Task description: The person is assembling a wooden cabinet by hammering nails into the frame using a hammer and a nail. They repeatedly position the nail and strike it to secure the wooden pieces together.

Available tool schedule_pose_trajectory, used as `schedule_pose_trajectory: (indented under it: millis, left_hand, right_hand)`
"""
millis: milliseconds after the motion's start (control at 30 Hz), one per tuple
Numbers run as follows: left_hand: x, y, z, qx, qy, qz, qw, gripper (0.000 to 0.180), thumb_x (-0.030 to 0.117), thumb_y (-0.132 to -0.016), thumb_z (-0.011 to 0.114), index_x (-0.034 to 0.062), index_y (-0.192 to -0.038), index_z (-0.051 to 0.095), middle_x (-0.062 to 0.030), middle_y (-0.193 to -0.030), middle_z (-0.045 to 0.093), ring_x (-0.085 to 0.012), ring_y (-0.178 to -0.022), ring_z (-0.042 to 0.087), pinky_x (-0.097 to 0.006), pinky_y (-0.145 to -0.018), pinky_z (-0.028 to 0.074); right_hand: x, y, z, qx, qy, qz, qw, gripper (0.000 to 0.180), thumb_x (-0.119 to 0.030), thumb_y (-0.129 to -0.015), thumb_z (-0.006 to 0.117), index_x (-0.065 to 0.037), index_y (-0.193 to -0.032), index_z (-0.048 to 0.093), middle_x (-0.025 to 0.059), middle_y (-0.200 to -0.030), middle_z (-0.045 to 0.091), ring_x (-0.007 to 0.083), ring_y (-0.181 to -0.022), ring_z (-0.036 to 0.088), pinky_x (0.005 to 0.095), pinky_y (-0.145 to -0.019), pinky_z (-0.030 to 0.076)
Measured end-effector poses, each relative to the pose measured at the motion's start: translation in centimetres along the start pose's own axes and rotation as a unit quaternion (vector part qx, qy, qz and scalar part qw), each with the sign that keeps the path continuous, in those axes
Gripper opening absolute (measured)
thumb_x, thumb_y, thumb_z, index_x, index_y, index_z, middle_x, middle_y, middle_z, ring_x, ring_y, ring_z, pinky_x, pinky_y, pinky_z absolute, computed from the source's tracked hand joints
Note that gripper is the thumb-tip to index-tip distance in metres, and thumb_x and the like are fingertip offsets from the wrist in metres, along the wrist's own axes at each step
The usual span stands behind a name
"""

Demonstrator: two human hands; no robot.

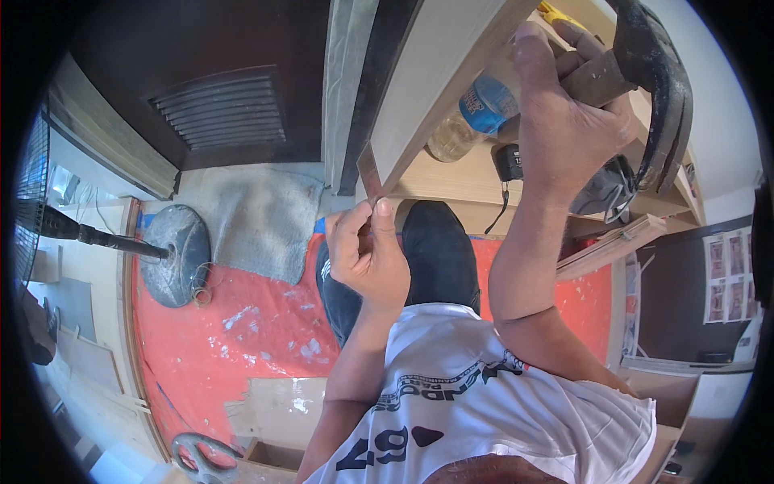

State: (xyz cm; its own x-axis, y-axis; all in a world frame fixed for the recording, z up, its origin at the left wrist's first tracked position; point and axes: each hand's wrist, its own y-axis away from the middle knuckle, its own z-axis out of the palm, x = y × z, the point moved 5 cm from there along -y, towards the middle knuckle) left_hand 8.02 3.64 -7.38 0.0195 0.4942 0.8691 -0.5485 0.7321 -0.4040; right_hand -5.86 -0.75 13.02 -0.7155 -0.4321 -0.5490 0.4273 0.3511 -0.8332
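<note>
My right hand [564,121] is raised at the upper right, closed around the wooden handle of a claw hammer [663,89] with a dark metal head. My left hand [367,252] is lower, in the middle. Its thumb and forefinger pinch the lower end of a thin brown strip [369,173] at the corner of a pale wooden panel [435,81]. The panel slants up toward the top of the view. Whether anything smaller sits between the fingertips is hidden.
Behind the panel is a wooden shelf [451,181] with a plastic bottle [476,113] and a black device [508,161]. A standing fan's round base [173,254] and a grey cloth mat [258,218] lie on red floor covering [242,339]. A dark louvred door [218,105] stands beyond.
</note>
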Motion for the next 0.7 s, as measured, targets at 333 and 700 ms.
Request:
schedule_pose_trajectory:
  millis: [333,700]
  left_hand:
    - [1.1,0.7,0.6,-0.018,-0.036,-0.038,0.998,0.009,0.008,-0.091,0.07,-0.0007,-0.091,0.07,-0.0028,-0.08,0.061,-0.0073,-0.071,0.052,-0.021,-0.063,0.042]
    - [4.4,-1.2,1.2,-0.049,-0.05,0.142,0.987,0.014,-0.003,-0.086,0.072,-0.0015,-0.097,0.064,-0.01,-0.091,0.061,-0.0151,-0.072,0.057,-0.026,-0.056,0.044]
  right_hand:
    - [0.6,0.5,0.5,0.004,-0.044,-0.014,0.999,0.019,-0.009,-0.084,0.077,0.005,-0.096,0.072,0.0024,-0.073,0.068,0.0048,-0.066,0.061,0.0186,-0.063,0.049]
    - [8.6,8.9,-7.1,-0.163,-0.088,0.19,0.964,0.012,-0.012,-0.092,0.067,0.001,-0.092,0.067,0.0026,-0.071,0.062,0.0095,-0.062,0.057,0.0259,-0.055,0.046]
